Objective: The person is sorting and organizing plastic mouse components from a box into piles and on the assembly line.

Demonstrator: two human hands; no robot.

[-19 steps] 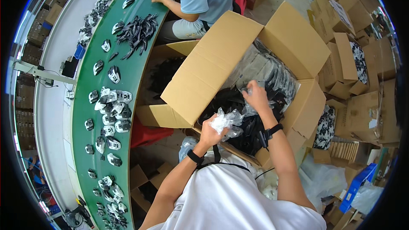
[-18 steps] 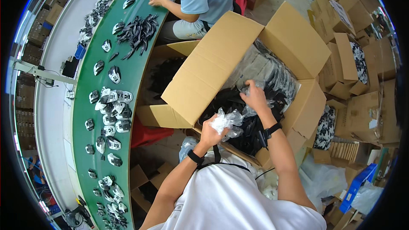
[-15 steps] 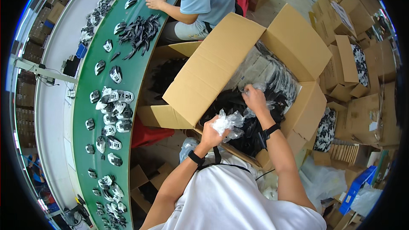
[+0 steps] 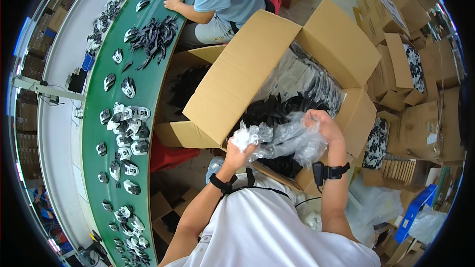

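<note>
The left hand (image 4: 240,152) has its fingers closed on bunched clear plastic (image 4: 289,137); the right hand's (image 4: 327,128) curl tightly around its other end. It spans the carton (image 4: 242,69) near its front edge; a hard tug could snag black parts (image 4: 279,108) and tear it.

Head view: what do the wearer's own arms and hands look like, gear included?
The left hand and right hand are ungloved, the forearms bare. On the left is a black wristband; on the right, a black strap with a boxy black device, a thin dark cable nearby. The shirt is white.
</note>
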